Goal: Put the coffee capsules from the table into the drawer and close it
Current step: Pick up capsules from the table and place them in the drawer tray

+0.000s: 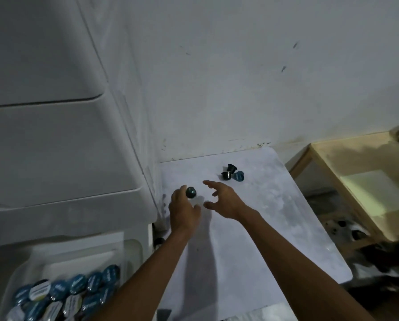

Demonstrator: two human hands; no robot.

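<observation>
My left hand [184, 209] hovers over the white table [251, 239] and grips a dark teal coffee capsule [191, 192] in its fingertips. My right hand [221, 199] is spread open just to its right, holding nothing, fingers pointing toward three capsules near the table's far edge: two dark ones [231, 168] [226, 175] and a blue one [238, 176]. At the bottom left the open white drawer [133, 249] holds several blue and white-lidded capsules [62, 295].
A white drawer unit [55, 147] rises to the left of the table, against a white wall [240, 77]. To the right stands a light wooden table [355, 163] with dark clutter [346, 228] on the floor beneath.
</observation>
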